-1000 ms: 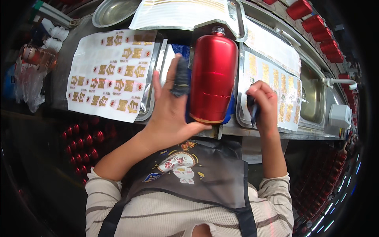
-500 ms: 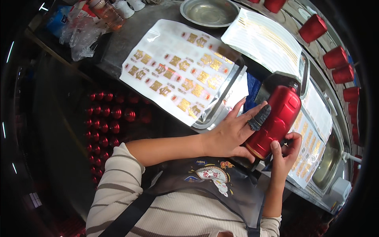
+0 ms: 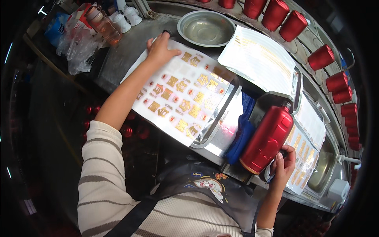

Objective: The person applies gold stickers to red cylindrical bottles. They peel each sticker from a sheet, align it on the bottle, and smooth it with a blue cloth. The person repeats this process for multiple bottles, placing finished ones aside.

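Note:
My left hand (image 3: pixel 160 50) is stretched out over the far left edge of a white sheet of gold and pink decals (image 3: pixel 166 93). Its thumb is spread from its fingers, a dark cover sits on one fingertip, and nothing shows in its grasp. A glossy red metal bottle (image 3: pixel 268 138) lies tilted in a dark metal holder (image 3: pixel 272 100), its neck toward the far side. Close to the bottle's lower right side, my right hand (image 3: pixel 285 164) has its fingers curled around something dark, mostly hidden. Blue cloth (image 3: pixel 241 138) lies along the bottle's left side.
A round metal basin (image 3: pixel 207 28) and a tray with white strip sheets (image 3: pixel 258 59) stand beyond. More decal sheets (image 3: pixel 302 158) lie at right, near a sink (image 3: pixel 321 170). Red containers (image 3: pixel 294 25) line the far rack. A drink bottle (image 3: pixel 104 25) stands far left.
My left hand has left the red bottle and moved far left to the decal sheet. My right hand stays beside the bottle. The view has shifted slightly.

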The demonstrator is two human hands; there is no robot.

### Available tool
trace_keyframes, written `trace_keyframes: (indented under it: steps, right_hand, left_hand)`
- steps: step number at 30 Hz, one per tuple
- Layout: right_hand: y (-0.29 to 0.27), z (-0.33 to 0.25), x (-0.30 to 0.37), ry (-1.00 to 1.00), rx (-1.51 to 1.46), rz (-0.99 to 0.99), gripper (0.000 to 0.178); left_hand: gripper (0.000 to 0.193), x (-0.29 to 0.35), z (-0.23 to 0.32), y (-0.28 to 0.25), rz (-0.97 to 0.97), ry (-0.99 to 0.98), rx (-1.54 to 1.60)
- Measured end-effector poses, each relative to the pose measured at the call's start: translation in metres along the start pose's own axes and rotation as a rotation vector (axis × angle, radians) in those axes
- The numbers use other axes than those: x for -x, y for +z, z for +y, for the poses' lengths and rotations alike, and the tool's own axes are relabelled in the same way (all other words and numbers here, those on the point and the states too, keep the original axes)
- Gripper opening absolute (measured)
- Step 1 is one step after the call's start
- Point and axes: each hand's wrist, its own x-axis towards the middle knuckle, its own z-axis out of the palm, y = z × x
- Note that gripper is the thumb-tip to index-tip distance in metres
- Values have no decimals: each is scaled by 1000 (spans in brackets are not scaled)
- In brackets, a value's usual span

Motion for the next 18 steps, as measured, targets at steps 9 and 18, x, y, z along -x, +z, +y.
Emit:
trace_keyframes:
  steps: [9,18]
  right_hand:
    - [2,0,1,56,-44,-10,27]
    - [-5,6,1,61,-9,-6,29]
  left_hand:
    - [61,-9,-64,-35,-51,-370,-16]
    - [37,-14,-117,-4,86,-355,458]
